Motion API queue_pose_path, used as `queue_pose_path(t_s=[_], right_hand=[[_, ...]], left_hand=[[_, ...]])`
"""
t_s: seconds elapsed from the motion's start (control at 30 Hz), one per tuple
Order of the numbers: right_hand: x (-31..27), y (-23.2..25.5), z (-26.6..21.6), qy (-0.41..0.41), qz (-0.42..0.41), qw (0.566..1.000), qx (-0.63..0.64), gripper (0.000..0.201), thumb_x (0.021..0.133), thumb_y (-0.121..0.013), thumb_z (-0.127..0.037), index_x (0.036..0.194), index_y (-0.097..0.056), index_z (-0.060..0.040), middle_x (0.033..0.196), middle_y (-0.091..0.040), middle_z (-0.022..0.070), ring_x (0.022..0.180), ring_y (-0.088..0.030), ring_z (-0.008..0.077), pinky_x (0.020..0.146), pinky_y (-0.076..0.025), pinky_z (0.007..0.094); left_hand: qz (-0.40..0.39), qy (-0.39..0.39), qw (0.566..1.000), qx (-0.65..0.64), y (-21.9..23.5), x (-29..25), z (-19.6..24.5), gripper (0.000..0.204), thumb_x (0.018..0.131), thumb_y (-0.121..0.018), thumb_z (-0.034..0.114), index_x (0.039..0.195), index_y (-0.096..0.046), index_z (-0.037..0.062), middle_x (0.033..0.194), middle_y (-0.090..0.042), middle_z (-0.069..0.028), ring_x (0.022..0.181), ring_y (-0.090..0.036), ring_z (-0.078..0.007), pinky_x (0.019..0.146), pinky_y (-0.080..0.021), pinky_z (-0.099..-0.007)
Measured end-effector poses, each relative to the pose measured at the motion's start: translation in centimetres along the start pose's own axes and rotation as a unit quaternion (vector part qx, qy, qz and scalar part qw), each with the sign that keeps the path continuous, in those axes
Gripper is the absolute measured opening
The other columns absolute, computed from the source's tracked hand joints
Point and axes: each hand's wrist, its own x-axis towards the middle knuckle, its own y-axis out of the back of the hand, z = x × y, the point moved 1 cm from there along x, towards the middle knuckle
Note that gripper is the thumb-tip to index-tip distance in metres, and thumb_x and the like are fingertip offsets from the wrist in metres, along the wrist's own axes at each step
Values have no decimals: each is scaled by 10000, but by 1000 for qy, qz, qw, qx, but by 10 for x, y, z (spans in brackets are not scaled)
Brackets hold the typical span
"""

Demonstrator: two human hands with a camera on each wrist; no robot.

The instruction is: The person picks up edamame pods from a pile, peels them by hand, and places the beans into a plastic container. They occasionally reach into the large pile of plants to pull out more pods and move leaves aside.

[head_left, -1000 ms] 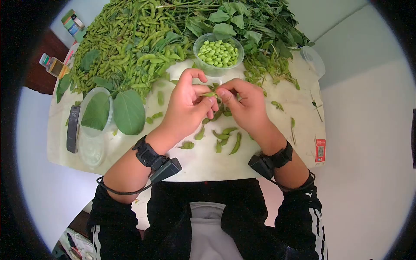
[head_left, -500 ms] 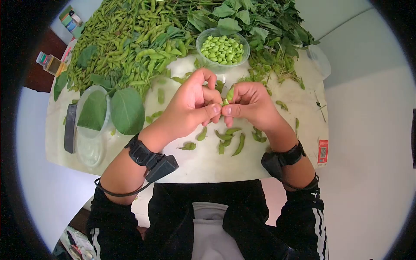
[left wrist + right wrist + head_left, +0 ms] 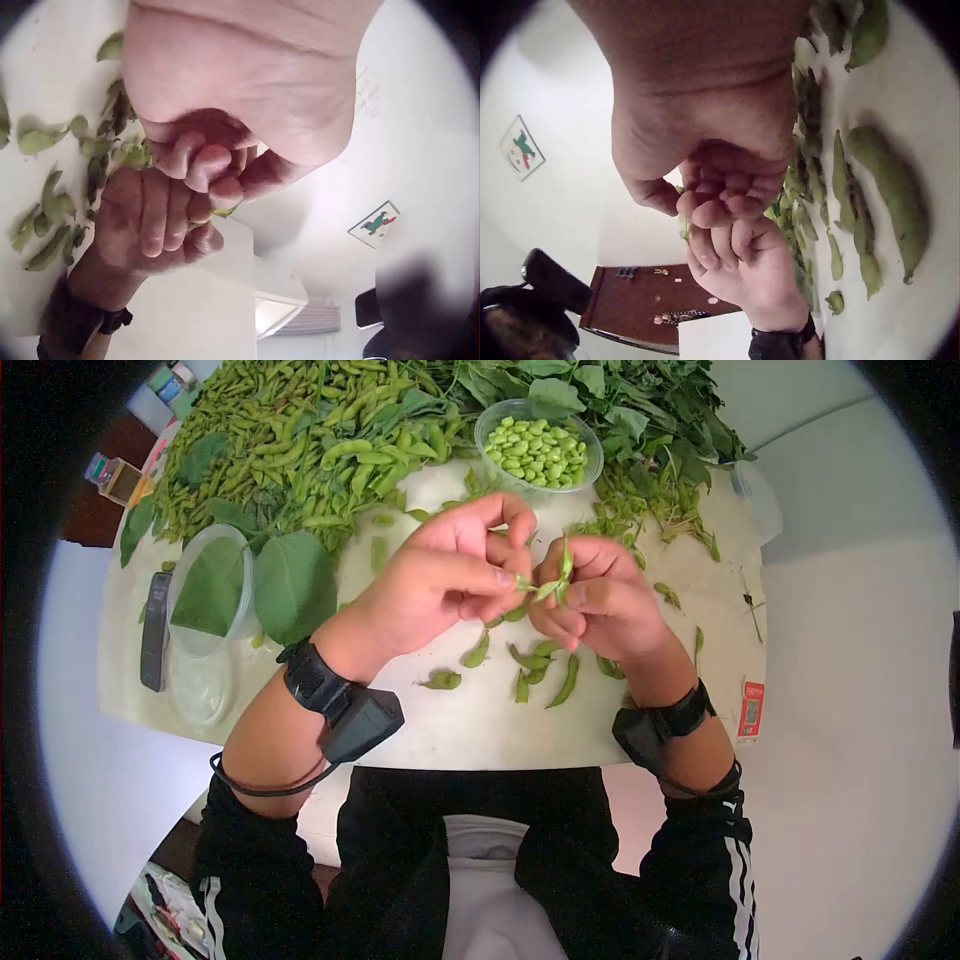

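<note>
Both hands meet over the table, with a green soybean pod (image 3: 550, 590) between their fingertips. My right hand (image 3: 608, 600) pinches it between thumb and forefinger, and one slim part of it points up past the fingers. At its other end, my left hand (image 3: 440, 575) pinches a small green tip between thumb and fingers. Fingers hide most of the pod in the left wrist view, where a green bit (image 3: 223, 212) shows at the fingertips. Several loose pods (image 3: 566, 682) lie on the table below the hands. Beyond them stands a clear bowl (image 3: 598, 458) of shelled beans (image 3: 535, 448).
A large heap of pods (image 3: 290, 450) covers the back left, and leafy stalks (image 3: 655, 420) the back right. At left are a phone (image 3: 154, 630), a clear tub (image 3: 246, 585) with a leaf in it, and a big leaf (image 3: 295, 585). A red label (image 3: 751, 710) sticks near the right edge.
The head view has shifted a little. My hands have come together and then drawn slightly apart, so the pod between them shows more. The right hand has turned, bringing the pod upright.
</note>
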Motion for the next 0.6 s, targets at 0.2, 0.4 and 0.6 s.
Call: queue_pose_path(t_s=[0.2,0.4,0.6], right_hand=[[2,2,0,-26,57,971,-231,123,907,-563,-107,840,-566,-4,597,-557,28,502,-486,76,488,-378,232],[2,-2,-1,-3,54,953,-299,191,960,-532,-156,831,-550,-16,675,-586,17,564,-491,68,516,-374,220],[1,1,4,65,66,837,-539,163,852,-642,-125,868,-577,23,684,-571,121,613,-547,178,589,-453,339]], left_hand=[[126,31,972,194,-8,0,0,134,892,-556,180,916,-507,57,753,-517,14,614,-482,-56,518,-330,-189],[142,-4,955,259,-16,-2,-3,209,931,-588,205,990,-479,36,771,-550,-4,632,-469,-45,540,-367,-189],[159,-50,889,426,-9,1,-13,150,947,-544,155,1018,-503,30,828,-601,-20,630,-503,-48,535,-389,-186]])
